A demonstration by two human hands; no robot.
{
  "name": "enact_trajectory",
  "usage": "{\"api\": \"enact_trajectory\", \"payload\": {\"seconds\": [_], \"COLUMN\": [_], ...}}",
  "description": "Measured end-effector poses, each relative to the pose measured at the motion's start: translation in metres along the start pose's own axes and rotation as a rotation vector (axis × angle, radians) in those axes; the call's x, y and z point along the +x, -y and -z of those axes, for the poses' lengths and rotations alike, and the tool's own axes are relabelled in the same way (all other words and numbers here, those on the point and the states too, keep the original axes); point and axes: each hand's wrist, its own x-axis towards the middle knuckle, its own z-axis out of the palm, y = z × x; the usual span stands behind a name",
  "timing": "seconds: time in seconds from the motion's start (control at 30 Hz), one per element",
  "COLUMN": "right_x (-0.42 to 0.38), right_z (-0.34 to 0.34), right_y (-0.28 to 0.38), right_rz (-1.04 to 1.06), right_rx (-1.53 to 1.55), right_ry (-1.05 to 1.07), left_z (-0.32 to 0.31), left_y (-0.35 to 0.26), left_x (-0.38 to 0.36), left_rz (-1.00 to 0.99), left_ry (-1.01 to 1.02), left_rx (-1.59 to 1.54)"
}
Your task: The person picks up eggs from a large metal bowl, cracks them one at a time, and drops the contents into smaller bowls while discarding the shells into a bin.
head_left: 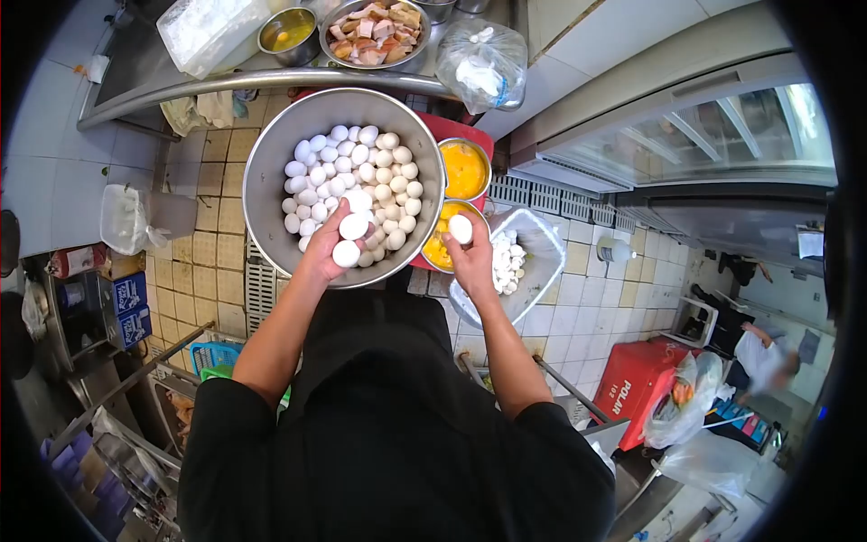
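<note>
A large metal pot (pixel 264 185) full of white eggs (pixel 384 174) stands in front of me. My left hand (pixel 323 250) is over the pot's near side, with its fingers around a few eggs (pixel 346 254). To the right, my right hand (pixel 473 264) grips a single white egg (pixel 461 229) above the near metal bowl (pixel 432 251), which holds yolks and egg liquid. Behind it sits another bowl of yellow egg (pixel 465 170). Both bowls rest on a red surface (pixel 479 135) beside the pot. Broken eggshells (pixel 508 263) lie in a plastic-lined bin (pixel 548 266) right of my right hand.
A steel counter (pixel 271 83) at the back carries a bowl of meat chunks (pixel 375 36), a small egg bowl (pixel 289 38) and a plastic bag (pixel 483 63). A glass-door fridge (pixel 686 135) stands right. Beyond the red cooler box (pixel 637 384), another person (pixel 763 357) is visible.
</note>
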Motion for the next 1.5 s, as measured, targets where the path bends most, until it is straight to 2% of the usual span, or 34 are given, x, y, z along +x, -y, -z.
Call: {"api": "enact_trajectory", "payload": {"seconds": [0.07,0.17,0.3,0.6,0.7,0.8,0.9,0.93,0.97,1.03,1.07,1.17,1.2,1.3,1.33,1.43,1.47,1.5], "right_x": [0.002,0.005,0.0,-0.027,-0.045,-0.053,-0.028,-0.025,-0.02,-0.008,-0.004,0.005,0.009,0.009,0.01,0.011,0.012,0.011], "right_z": [0.009,0.022,0.031,0.068,0.096,0.108,0.068,0.05,0.035,0.019,0.016,0.014,0.012,0.022,0.022,0.015,0.015,0.012], "right_y": [-0.036,-0.056,-0.05,0.002,-0.057,-0.074,0.003,0.027,0.043,0.056,0.059,0.029,0.022,0.012,0.014,0.007,0.006,0.013], "right_rz": [0.046,0.007,0.043,0.105,0.093,0.174,-0.078,-0.04,0.001,0.15,0.223,-0.238,-0.305,-0.411,-0.414,-0.317,-0.293,-0.049], "right_rx": [-0.111,-0.356,-0.518,-0.492,-0.68,-1.041,-0.122,-0.024,0.074,-0.144,-0.255,0.356,0.657,1.113,1.092,0.65,0.3,0.071], "right_ry": [-0.069,-0.02,0.014,-0.093,-0.225,-0.184,0.021,0.112,0.201,0.334,0.398,0.386,0.37,0.385,0.399,0.356,0.335,0.266], "left_z": [-0.005,-0.009,-0.019,-0.027,-0.028,-0.042,-0.052,-0.057,-0.061,-0.066,-0.069,-0.057,-0.052,-0.035,-0.03,-0.025,-0.022,-0.019], "left_y": [0.01,0.022,0.035,0.046,0.044,0.045,0.048,0.05,0.051,0.053,0.053,0.046,0.043,0.038,0.036,0.035,0.034,0.033], "left_x": [-0.001,-0.002,-0.003,0.003,0.005,0.0,-0.002,-0.004,-0.005,-0.009,-0.01,-0.013,-0.013,-0.014,-0.014,-0.017,-0.016,-0.015], "left_rz": [0.043,0.085,0.128,0.187,0.206,0.193,0.223,0.22,0.217,0.213,0.214,0.161,0.153,0.119,0.124,0.118,0.112,0.096], "left_ry": [0.035,0.073,0.068,0.023,0.019,-0.032,-0.088,-0.064,-0.033,0.035,0.002,0.0,0.049,0.045,0.036,0.008,0.002,-0.008], "left_rx": [-0.011,-0.014,0.039,0.145,0.248,0.436,0.691,0.755,0.808,0.915,0.913,0.757,0.63,0.418,0.377,0.258,0.241,0.24]}}
